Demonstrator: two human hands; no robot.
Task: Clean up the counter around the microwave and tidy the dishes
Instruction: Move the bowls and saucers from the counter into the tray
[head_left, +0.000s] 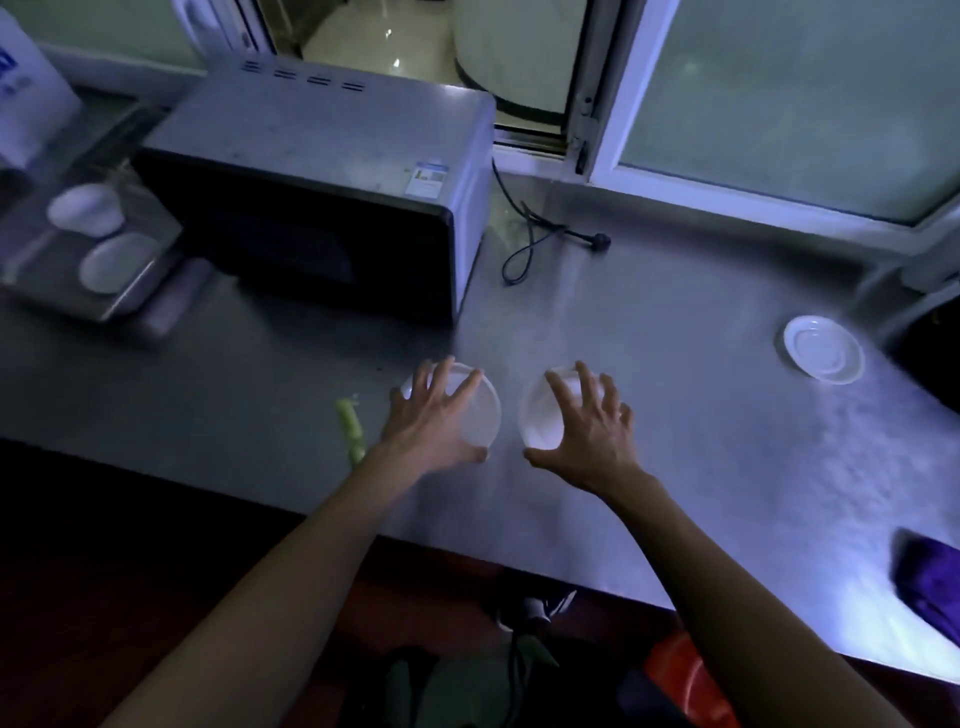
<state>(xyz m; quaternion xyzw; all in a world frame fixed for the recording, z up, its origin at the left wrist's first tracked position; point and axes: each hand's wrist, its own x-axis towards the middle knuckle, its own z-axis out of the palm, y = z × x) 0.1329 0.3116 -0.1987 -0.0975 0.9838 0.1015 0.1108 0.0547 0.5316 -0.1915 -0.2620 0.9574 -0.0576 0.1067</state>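
Note:
Two small white dishes lie side by side on the steel counter (675, 415), in front of the microwave (311, 197). My left hand (434, 421) spans the left dish (485, 410) from above, fingers at its far rim and thumb at its near rim. My right hand (589, 431) covers the right dish (537, 415) the same way, thumb at the near edge. A third white saucer (823, 349) sits alone at the far right. A green vegetable scrap (350, 428) lies just left of my left wrist.
A steel tray (62, 291) left of the microwave holds two white bowls (85, 208). The microwave's unplugged cord (540, 241) lies behind the dishes. A purple cloth (930, 582) rests at the counter's right front edge. A dark sink (930, 353) opens at far right.

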